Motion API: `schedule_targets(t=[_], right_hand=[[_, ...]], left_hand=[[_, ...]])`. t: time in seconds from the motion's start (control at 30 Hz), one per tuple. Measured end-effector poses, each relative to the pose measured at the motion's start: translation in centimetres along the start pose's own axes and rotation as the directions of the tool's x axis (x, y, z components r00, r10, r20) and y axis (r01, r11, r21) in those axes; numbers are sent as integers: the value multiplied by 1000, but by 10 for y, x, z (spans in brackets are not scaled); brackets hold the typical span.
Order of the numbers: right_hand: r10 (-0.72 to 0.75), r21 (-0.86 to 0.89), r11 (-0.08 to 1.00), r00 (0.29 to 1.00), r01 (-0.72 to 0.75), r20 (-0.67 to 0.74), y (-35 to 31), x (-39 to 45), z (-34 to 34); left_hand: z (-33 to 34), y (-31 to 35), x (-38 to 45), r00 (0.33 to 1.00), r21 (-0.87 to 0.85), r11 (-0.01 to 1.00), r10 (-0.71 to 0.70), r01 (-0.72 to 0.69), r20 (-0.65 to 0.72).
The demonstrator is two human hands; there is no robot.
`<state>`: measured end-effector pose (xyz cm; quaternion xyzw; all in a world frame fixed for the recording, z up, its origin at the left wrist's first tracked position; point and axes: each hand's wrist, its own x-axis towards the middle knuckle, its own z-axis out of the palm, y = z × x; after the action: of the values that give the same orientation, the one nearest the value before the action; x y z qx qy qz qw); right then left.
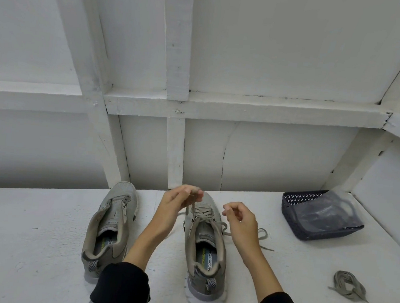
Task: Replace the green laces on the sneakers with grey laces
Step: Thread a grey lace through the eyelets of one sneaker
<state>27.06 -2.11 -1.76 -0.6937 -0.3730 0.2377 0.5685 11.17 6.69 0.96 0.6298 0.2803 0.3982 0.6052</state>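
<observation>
Two grey-green sneakers stand side by side on the white surface, toes pointing away from me. The left sneaker (110,225) has no lace in its eyelets. The right sneaker (206,251) carries a greyish lace (203,214) threaded through its eyelets. My left hand (177,203) pinches one end of that lace and holds it up above the toe. My right hand (239,218) hovers beside the shoe with fingers curled; whether it grips the lace is unclear. The other lace end (263,235) trails on the surface to the right.
A coiled loose lace (348,284) lies at the right front. A dark woven basket (317,234) holding a clear plastic bag (331,213) sits at the back right. White wooden wall framing (177,106) rises right behind the sneakers.
</observation>
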Motion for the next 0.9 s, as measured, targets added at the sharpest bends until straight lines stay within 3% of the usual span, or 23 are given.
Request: schedule_targets(t=[0.1,0.2,0.33,0.63,0.77,0.9], right_hand=[[43,69,997,999,-43,9,-6,-1,1],[65,96,993,997,-69,44,-8,-4,1],[103,80,990,986,-113,128,-12,-9,4],[112,2,993,956,-117,271,-15,-10,10],[132,236,953,960,-191,246,-25,-4,6],[84,442,880,972,-177,222,-34,3,-7]], left_hand=[[4,-3,3,997,328,942,54,-69,55],[8,-8,1,994,506,856,83,-106,67],[13,-11,-8,998,467,883,59,-46,-14],[18,-9,-9,989,407,912,106,-56,-101],[10,-16,-6,981,473,875,170,-105,-97],[-6,-29,-3,964,522,848,204,-87,-171]])
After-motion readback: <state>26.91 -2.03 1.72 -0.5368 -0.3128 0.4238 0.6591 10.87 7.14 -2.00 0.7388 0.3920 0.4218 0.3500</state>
